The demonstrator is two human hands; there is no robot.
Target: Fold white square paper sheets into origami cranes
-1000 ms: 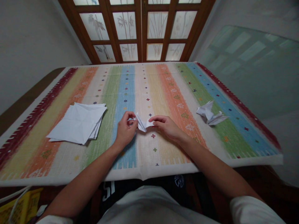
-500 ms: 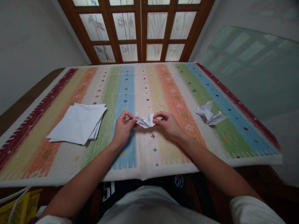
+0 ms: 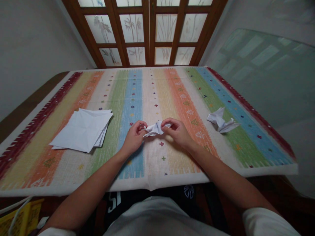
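Note:
A small folded white paper figure is held between both hands just above the striped tablecloth, near the middle of the table. My left hand pinches its left end with thumb and fingers closed. My right hand pinches its right end the same way. A stack of square white paper sheets lies to the left of my left hand. Two finished folded paper figures lie to the right of my right hand.
The table's near edge runs just in front of my body. A wooden door with frosted bamboo panes stands behind the table. A sheet of glass leans on the right. A yellow object sits low at the left.
Both hands have drawn closer together on the paper figure, which has gone from spread upright flaps to a more compact, flattened shape. Everything else on the table is unmoved.

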